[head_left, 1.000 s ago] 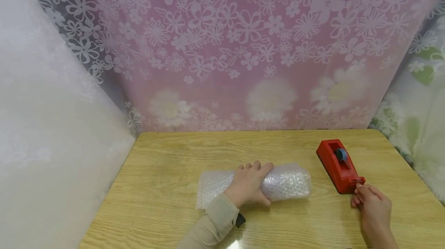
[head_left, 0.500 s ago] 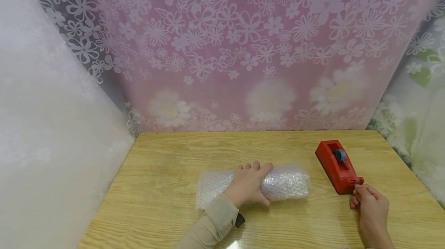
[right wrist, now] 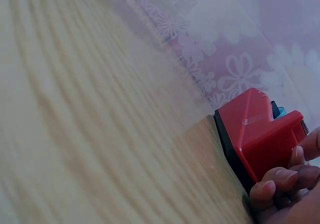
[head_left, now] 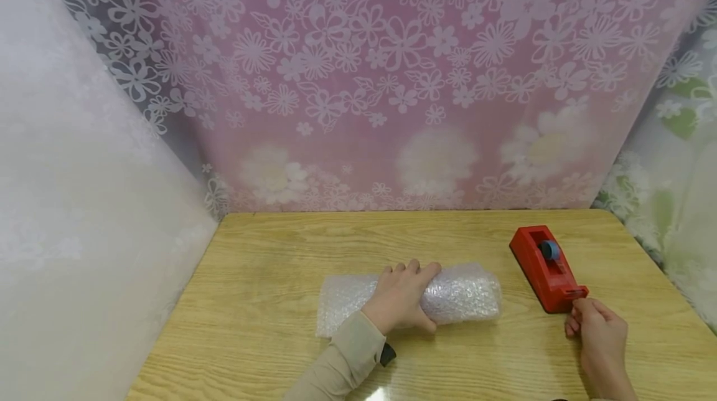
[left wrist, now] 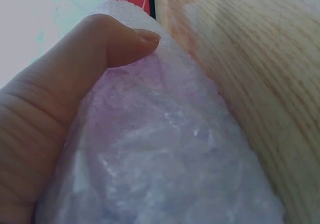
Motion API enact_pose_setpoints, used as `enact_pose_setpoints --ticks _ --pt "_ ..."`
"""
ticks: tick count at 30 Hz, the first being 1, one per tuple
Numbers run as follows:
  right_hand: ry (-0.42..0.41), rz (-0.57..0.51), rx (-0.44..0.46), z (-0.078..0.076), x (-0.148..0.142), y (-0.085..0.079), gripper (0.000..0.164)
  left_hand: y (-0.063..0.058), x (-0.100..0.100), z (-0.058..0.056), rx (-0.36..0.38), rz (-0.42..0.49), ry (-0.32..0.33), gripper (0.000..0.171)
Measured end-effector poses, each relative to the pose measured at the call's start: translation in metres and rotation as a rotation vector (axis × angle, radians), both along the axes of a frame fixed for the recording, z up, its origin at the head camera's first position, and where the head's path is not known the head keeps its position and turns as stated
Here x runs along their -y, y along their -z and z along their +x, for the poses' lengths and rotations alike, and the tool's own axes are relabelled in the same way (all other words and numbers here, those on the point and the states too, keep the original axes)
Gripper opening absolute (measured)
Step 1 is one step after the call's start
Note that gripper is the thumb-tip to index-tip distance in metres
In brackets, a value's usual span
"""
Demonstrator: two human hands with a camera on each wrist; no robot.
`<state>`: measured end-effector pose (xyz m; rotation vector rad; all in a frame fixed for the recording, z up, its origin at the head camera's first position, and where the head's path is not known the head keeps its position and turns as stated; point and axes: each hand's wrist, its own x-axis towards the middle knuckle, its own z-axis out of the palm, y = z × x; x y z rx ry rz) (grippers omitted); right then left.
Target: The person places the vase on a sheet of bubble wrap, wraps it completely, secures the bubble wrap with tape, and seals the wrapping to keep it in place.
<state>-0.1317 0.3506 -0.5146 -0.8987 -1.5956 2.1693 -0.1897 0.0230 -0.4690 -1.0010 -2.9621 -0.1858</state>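
A roll of bubble wrap (head_left: 465, 295), with a faint purplish tint inside, lies crosswise on the table. My left hand (head_left: 400, 301) grips it from above near its middle, fingers over the far side and thumb on the near side; the left wrist view shows the thumb (left wrist: 115, 46) on the bubble wrap (left wrist: 160, 149). To the right stands a red tape dispenser (head_left: 540, 270) holding a small tape roll (head_left: 551, 250). At its cutter end my right hand (head_left: 604, 335) pinches the tape's end between thumb and forefinger, the other fingers curled beside the dispenser (right wrist: 265, 144). The clear tape itself is hard to make out.
The wood-grain table (head_left: 269, 245) ends at a pink floral curtain (head_left: 358, 108) behind. Pale curtains hang on the left (head_left: 84, 233) and right (head_left: 672, 202). A small black object (head_left: 387, 354) shows beneath the left cuff.
Both hands, the bubble wrap roll and the dispenser stay practically where they were. Slight shifts of the whole view are all that differ.
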Motion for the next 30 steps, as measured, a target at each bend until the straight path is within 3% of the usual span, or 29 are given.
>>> enact_pose_setpoints --ticks 9,15,23,30 --pt "-0.021 0.065 0.076 0.000 0.000 0.000 0.035 -0.001 0.000 0.000 -0.011 -0.003 0.005 0.102" --pt "-0.096 -0.060 -0.111 0.008 -0.008 0.008 0.038 0.000 0.001 -0.001 0.005 0.003 0.001 0.104" --pt "0.011 -0.189 -0.269 0.006 -0.004 0.009 0.033 -0.001 0.000 -0.001 0.009 0.005 -0.010 0.105" --pt "0.154 -0.327 -0.305 0.004 0.002 0.005 0.030 -0.002 0.000 0.001 0.027 0.005 -0.014 0.104"
